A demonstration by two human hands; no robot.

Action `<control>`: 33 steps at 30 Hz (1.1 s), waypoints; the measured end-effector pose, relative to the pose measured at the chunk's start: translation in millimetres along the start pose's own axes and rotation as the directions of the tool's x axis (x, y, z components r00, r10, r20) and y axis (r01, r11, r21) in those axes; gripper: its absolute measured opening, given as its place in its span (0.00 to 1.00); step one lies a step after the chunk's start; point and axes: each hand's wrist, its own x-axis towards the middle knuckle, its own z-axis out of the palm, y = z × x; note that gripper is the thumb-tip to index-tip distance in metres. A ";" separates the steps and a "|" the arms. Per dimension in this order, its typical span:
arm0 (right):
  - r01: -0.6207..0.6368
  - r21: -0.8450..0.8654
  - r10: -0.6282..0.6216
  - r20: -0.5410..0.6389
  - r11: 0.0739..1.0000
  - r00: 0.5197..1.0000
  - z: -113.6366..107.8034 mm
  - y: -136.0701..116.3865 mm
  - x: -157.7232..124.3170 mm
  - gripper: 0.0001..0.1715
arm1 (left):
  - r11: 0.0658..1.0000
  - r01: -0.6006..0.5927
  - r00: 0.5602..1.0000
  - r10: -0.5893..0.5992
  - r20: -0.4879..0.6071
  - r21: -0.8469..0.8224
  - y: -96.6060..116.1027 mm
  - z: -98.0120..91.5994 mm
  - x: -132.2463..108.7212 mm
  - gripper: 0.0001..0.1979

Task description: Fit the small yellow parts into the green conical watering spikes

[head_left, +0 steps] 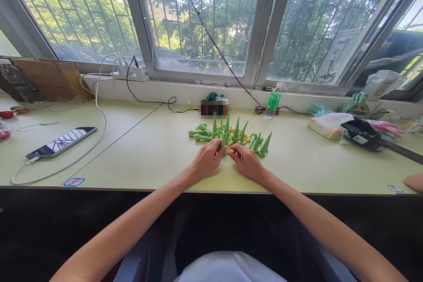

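My left hand (209, 157) is closed around a green plastic spike (224, 142), which points upward near the table's front. Pinched in my right hand (246, 161) is a small yellow piece (230, 151), held close against the spike's lower part. Whether the two parts touch is too small to tell. Just beyond my hands, several more green spikes (236, 131) stand upright, and others (202, 138) lie on their sides to the left. Small yellow pieces (246, 138) are scattered in a heap among them.
A phone (62, 142) with a white cable lies at left. Behind the spikes are a blurred dark box (213, 109) and a water bottle (272, 102). A tissue box (327, 125) and black item (363, 134) sit at right. Another person's arm (414, 182) rests at the right edge.
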 end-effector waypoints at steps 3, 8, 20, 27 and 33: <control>-0.006 -0.027 0.007 0.020 1.000 1.000 1.0 2.0 0.5 0.15 | 1.000 -0.005 1.000 0.005 0.012 0.004 0.4 -0.3 -0.5 0.13; -0.043 -0.052 0.048 0.098 0.998 0.994 -0.2 -0.1 0.9 0.19 | 1.000 -0.012 1.000 0.012 0.018 0.007 0.5 -0.3 0.0 0.13; -0.016 -0.064 0.020 0.067 0.998 0.998 1.5 1.7 1.3 0.17 | 1.000 0.003 1.000 -0.003 0.012 0.009 1.2 -0.3 0.1 0.12; -0.051 -0.020 0.052 0.025 0.998 0.998 0.9 0.0 0.4 0.12 | 1.000 0.027 0.999 -0.027 -0.018 0.009 0.9 -0.7 0.6 0.12; 0.002 -0.017 -0.002 0.005 1.000 1.000 2.6 3.6 0.5 0.11 | 1.000 0.017 1.000 -0.017 -0.005 0.016 1.1 -1.2 0.8 0.13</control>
